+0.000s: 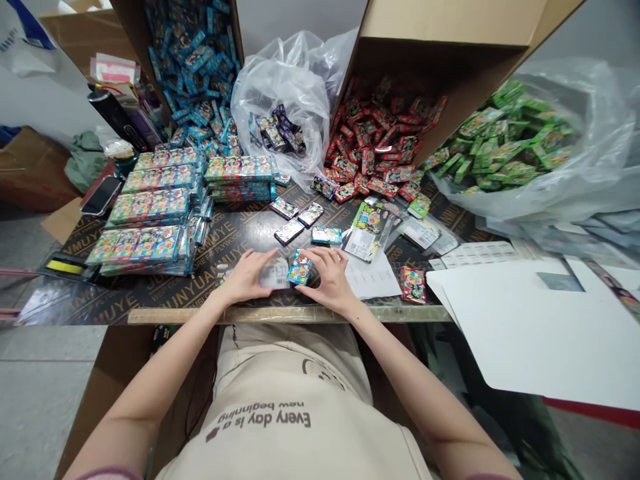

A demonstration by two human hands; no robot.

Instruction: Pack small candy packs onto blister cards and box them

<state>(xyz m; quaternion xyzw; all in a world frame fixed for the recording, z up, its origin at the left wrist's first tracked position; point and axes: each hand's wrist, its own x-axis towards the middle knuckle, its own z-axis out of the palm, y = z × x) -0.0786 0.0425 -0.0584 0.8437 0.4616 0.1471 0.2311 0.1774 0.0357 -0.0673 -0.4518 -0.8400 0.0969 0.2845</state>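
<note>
My right hand (329, 275) grips a small blue candy box (300, 268) with a bright printed front, thumb below and fingers above. To its left, my left hand (249, 276) is open, thumb and forefinger spread around a clear plastic bag (275, 275) with a printed label. The bag lies flat on the dark printed board (235, 230) and reaches under the blue box. Just beyond my hands are several purple-black boxes (289, 231) and another blue box (326, 235). A green-and-white printed packet (367, 230) lies past my right hand on white paper (375, 279).
Stacked bagged packs (145, 243) stand at the left, near a phone (101, 195). Behind are heaps of blue boxes (200, 60), red boxes (370, 150) and green boxes (520, 137). A plastic bag (280, 70) holds purple boxes. White sheets (545, 340) overhang the right edge.
</note>
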